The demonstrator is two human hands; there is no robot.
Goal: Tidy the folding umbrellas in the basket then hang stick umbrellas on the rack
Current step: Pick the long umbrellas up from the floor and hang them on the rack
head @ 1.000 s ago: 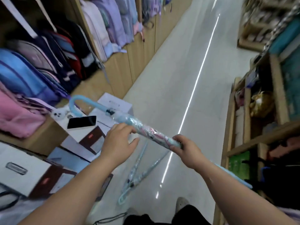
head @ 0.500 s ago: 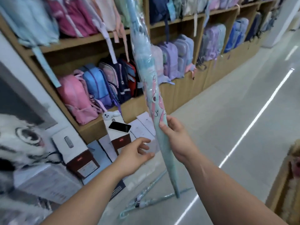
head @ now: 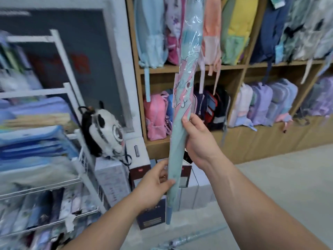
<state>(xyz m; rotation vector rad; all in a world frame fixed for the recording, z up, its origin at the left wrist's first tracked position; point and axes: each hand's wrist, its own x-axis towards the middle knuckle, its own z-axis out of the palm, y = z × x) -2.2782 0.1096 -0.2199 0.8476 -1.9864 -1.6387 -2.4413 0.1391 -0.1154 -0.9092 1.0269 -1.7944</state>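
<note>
Both hands grip an upright stick umbrella [head: 182,112], the right hand [head: 198,139] at twelve o'clock above the left hand [head: 155,183].

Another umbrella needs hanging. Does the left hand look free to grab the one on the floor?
Probably not yet: the left hand grips the upright stick umbrella below the right hand, and the floor umbrella lies well beneath it.

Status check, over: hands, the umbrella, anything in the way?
Left hand grips low, right hand grips above it. Stick umbrella upright, tip down, plastic-wrapped, not yet hung. Second umbrella lies on floor below.
</note>
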